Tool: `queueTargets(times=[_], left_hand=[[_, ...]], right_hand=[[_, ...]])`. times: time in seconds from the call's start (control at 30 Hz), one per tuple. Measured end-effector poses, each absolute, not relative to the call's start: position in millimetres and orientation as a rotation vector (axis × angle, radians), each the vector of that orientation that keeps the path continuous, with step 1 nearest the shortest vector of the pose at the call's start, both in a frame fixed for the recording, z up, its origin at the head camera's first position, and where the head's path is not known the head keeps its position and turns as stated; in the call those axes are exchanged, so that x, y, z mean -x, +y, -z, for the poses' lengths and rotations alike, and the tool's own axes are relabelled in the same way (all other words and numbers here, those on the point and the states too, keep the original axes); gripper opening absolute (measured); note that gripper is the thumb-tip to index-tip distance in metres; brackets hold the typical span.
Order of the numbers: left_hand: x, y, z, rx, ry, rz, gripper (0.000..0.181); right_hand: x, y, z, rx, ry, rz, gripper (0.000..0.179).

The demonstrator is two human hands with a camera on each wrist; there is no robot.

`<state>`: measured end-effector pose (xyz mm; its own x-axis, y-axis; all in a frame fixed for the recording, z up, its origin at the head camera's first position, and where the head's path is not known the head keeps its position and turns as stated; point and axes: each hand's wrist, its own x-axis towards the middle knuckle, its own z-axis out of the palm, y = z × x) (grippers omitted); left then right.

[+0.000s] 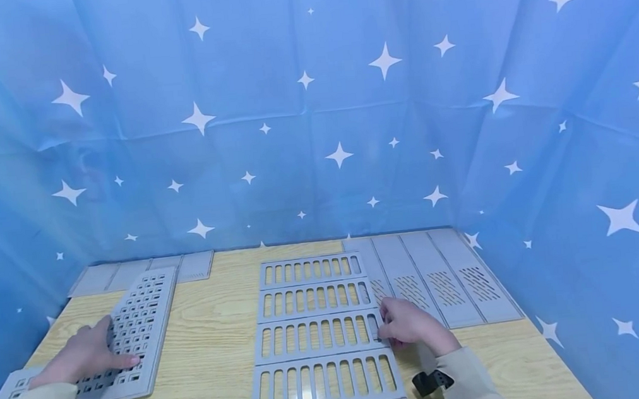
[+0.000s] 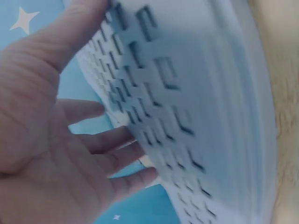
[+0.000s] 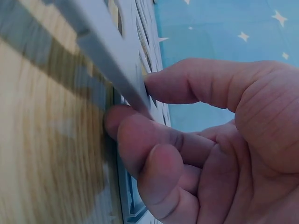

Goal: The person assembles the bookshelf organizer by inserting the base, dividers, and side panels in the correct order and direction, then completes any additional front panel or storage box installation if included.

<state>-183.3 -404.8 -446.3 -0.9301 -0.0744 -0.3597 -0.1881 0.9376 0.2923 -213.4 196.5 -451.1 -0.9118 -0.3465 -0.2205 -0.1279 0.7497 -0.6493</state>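
While R hand pinches 4-row pnl, L hand touches 1 grid-pnl.

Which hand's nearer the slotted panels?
Right. The right hand pinches the slotted panels at their right edge; the left hand is well to their left, gripping the square-holed panel.

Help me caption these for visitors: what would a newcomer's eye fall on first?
Most likely the blue curtain with white stars, which fills the upper part of the head view. Next come the rows of slots in the slotted panel at the middle of the table, its right edge pinched by the right hand. At the left, the left hand has its thumb on a perforated panel.
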Motion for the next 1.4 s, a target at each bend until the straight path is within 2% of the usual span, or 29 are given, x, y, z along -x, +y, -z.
queueTargets(times=[0.33, 0.43, 0.53, 0.6, 0.7, 0.77, 0.83, 0.97, 1.1, 1.23, 1.4], left_hand=[[195.9, -404.7, 435.1, 0.208, 2.902, -0.54, 0.162], [196.3, -399.3, 421.8, 0.184, 2.956, -0.518, 0.16], [194.6, -389.7, 404.6, 0.133, 3.023, -0.482, 0.144], [193.3, -381.2, 393.9, 0.082, 3.063, -0.475, 0.124], [191.4, -366.7, 380.5, -0.046, 3.135, -0.46, 0.082], [190.9, -357.1, 373.2, -0.124, 3.171, -0.465, 0.064], [191.2, -348.3, 367.5, -0.179, 3.192, -0.479, 0.054], [192.0, -331.3, 360.4, -0.244, 3.223, -0.569, 0.044], [195.4, -315.4, 358.2, -0.297, 3.252, -0.69, 0.026], [200.4, -300.8, 361.1, -0.333, 3.265, -0.77, 0.022], [210.0, -280.7, 364.6, -0.316, 3.27, -0.876, 0.023]], right_hand=[[214.2, 194.1, 449.9, 0.34, 2.644, 0.887, 0.024], [217.7, 192.9, 448.6, 0.319, 2.675, 0.831, 0.02], [224.9, 189.7, 446.6, 0.286, 2.711, 0.783, 0.018], [231.6, 186.5, 445.6, 0.273, 2.734, 0.763, 0.02], [243.0, 180.7, 446.6, 0.255, 2.748, 0.767, 0.022], [249.8, 177.0, 447.7, 0.238, 2.756, 0.763, 0.022], [255.5, 174.2, 449.0, 0.226, 2.755, 0.766, 0.021], [260.2, 173.4, 447.1, 0.22, 2.736, 0.75, 0.018], [263.5, 173.2, 446.8, 0.208, 2.716, 0.721, 0.029], [270.0, 170.4, 453.1, 0.222, 2.748, 0.704, 0.038], [274.2, 170.3, 453.7, 0.278, 2.783, 0.65, 0.03]])
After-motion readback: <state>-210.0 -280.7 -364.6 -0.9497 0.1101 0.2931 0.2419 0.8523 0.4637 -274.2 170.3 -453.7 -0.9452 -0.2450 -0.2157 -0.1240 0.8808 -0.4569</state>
